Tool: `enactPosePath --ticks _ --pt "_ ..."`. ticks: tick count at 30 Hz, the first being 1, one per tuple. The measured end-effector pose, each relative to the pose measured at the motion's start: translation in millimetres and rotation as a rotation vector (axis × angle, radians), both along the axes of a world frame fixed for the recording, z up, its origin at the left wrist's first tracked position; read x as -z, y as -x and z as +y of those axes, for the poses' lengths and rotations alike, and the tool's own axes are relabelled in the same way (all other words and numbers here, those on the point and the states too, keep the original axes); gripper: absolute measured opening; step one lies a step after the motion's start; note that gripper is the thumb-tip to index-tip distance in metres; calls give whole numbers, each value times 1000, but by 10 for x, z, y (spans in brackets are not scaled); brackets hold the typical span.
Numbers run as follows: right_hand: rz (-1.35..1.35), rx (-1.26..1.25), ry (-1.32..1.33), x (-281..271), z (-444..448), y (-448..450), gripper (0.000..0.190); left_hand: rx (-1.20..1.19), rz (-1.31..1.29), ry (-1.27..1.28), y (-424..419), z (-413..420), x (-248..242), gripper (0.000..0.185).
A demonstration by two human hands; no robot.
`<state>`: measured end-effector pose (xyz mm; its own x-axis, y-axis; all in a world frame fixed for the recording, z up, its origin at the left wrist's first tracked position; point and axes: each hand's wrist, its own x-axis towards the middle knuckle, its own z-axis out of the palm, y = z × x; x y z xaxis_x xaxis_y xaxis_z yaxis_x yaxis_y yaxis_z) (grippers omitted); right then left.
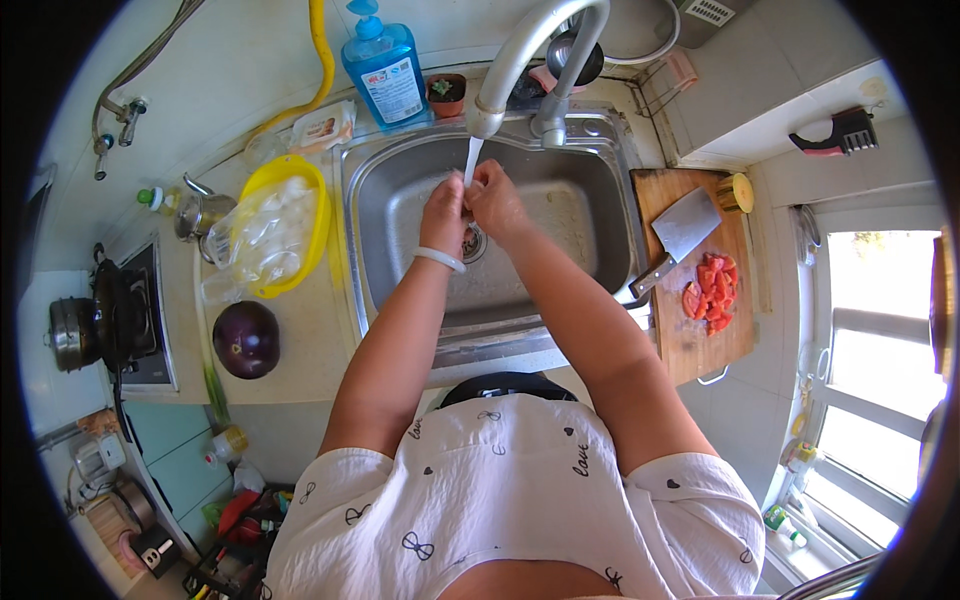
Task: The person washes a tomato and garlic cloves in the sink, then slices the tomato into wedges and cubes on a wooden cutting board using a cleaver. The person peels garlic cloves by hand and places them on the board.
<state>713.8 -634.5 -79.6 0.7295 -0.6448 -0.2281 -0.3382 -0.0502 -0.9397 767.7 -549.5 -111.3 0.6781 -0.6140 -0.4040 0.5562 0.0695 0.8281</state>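
Water runs from the curved faucet [491, 97] onto my two hands, held close together over the stainless steel sink [592, 225]. My left hand [448, 214], with a white bangle at the wrist, has its fingers bent at the stream. Beside it, my right hand [495, 202] has curled fingers that meet the left ones. Something small and pale may lie between the fingertips, but the fingers hide it. Below the hands is the sink drain [473, 244]. To the right, a cleaver [684, 225] and chopped tomato [711, 292] rest on a wooden cutting board [675, 337].
Left of the sink stand a yellow basket [326, 217] with a clear plastic bag [277, 225], a round eggplant [246, 340] and a scallion [214, 382]. Behind the sink are a blue pump bottle [386, 75] and a small potted succulent [446, 95]. A cut squash piece [736, 193] sits on the board's corner.
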Motion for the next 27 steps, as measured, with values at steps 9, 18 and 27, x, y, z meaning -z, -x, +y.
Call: enactPosePath --ticks 9,18,27 --pt "-103 107 -115 192 5 -17 32 -59 -79 13 54 -19 -58 18" --pt "-237 319 -780 177 -65 -70 28 -160 436 391 -156 80 157 26" --pt "-77 63 -308 143 -18 4 14 67 140 127 -74 127 48 24"
